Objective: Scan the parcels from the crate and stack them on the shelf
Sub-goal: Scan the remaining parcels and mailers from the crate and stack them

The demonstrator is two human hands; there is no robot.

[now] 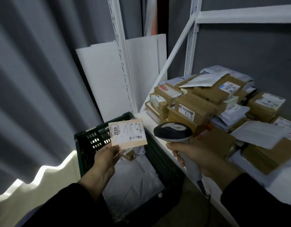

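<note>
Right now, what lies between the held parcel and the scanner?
Head view: bare gap between parcel and scanner; only crate wall and shelf edge behind it.

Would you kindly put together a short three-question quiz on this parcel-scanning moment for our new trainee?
1. True or false: the left hand holds a small parcel with its label facing the camera.
2. What does the right hand grip? A) a handheld scanner B) a tape roll C) a marker pen
3. Fill in: the large number printed on the held parcel's label reads ____.
Key: 1 true; 2 A; 3 4032.
</note>
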